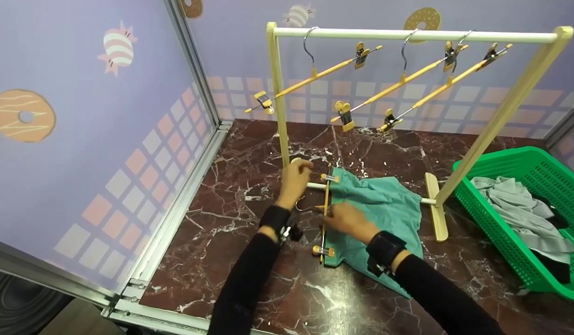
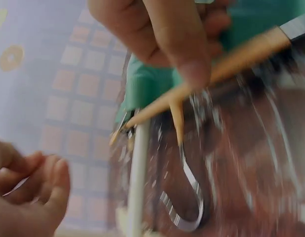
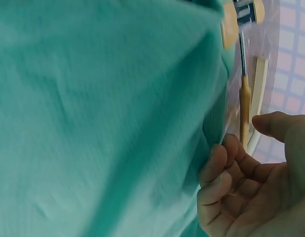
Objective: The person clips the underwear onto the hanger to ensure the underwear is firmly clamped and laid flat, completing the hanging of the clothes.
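A green garment (image 1: 380, 204) lies on the dark marbled tabletop, its edge fastened by two clips (image 1: 323, 251) of a wooden clip hanger (image 1: 326, 197). With thumb and curled fingers my right hand (image 1: 347, 217) grips the hanger's bar near its middle, beside the metal hook (image 2: 192, 197). Just left of that hanger, my left hand (image 1: 294, 184) hovers near the rack's left post, fingers loosely bent and holding nothing. In the right wrist view the garment (image 3: 108, 118) spreads widely, and the right hand (image 3: 251, 192) is at its edge.
A rack (image 1: 412, 34) stands over the work, its lower white bar (image 1: 316, 185) passing beneath the garment. Three clip hangers (image 1: 314, 79) hang from the top bar. At the right, a green basket (image 1: 491, 246) holds grey and black clothes (image 1: 515, 204). Patterned walls (image 1: 105, 163) enclose the table.
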Action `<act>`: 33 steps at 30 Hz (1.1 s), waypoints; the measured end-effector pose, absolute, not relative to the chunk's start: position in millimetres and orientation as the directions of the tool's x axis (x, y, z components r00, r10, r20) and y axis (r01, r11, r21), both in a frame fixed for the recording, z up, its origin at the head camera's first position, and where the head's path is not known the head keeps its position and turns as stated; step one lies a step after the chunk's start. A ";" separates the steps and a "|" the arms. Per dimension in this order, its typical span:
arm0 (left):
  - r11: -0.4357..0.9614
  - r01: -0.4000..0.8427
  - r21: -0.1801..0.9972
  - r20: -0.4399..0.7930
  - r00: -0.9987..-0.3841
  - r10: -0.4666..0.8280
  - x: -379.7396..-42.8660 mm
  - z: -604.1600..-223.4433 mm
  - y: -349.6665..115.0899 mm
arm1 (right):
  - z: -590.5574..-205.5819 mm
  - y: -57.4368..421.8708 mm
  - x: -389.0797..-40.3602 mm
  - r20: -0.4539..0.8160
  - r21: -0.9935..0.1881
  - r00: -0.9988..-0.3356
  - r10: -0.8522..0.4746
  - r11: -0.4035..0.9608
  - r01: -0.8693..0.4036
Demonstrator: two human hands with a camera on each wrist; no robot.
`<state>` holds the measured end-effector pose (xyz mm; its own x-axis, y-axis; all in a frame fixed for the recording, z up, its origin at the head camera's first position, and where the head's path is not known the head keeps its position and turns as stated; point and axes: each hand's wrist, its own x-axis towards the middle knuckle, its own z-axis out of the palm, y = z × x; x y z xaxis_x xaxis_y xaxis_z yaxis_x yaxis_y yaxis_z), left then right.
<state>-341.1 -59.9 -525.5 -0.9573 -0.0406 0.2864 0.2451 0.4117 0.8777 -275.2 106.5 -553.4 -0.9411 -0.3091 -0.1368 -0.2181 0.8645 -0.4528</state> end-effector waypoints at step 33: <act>0.656 0.285 0.699 0.540 -0.812 -0.222 -355.3 -487.7 -93.2 | -566.0 87.6 -258.5 -0.089 -0.575 -0.963 -0.253 0.803 -0.158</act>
<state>-355.3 -93.2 -487.7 -0.8116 -0.2223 0.5403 0.2855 0.6560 0.6987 -258.5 87.6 -566.0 -0.9633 -0.2532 -0.0894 -0.1576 0.8029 -0.5750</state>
